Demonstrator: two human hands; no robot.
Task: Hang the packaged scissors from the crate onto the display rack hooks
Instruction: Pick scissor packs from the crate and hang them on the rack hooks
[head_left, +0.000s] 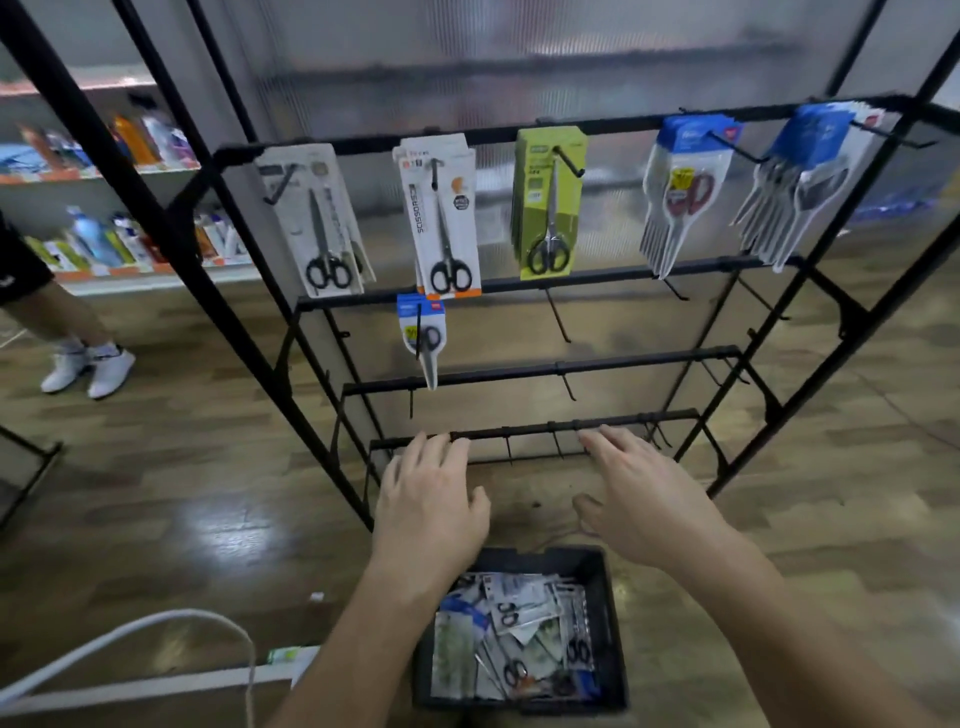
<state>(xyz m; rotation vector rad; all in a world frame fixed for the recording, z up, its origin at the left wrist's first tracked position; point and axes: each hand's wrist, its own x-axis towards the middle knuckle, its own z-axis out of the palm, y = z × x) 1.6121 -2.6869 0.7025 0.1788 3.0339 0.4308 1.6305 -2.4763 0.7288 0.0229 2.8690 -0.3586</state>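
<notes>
A black crate (605, 623) stands on the floor below me, holding several packaged scissors (511, 631) in a loose pile. Ahead stands the black display rack (545, 358). On its top bar hang grey (317, 218), white (441, 213), green (548, 202) and blue-topped packs (680, 192), plus a thick bunch (802, 182) at the right. One small blue pack (422, 332) hangs from the second bar. My left hand (431, 506) and my right hand (641, 491) hover empty above the crate, fingers stretched forward near the lowest bar.
Bare hooks (558, 317) stick out from the lower bars. At far left are store shelves with bottles (104, 239) and a person's legs in white shoes (88, 364). A white cord (135, 629) and a white strip lie on the wooden floor at lower left.
</notes>
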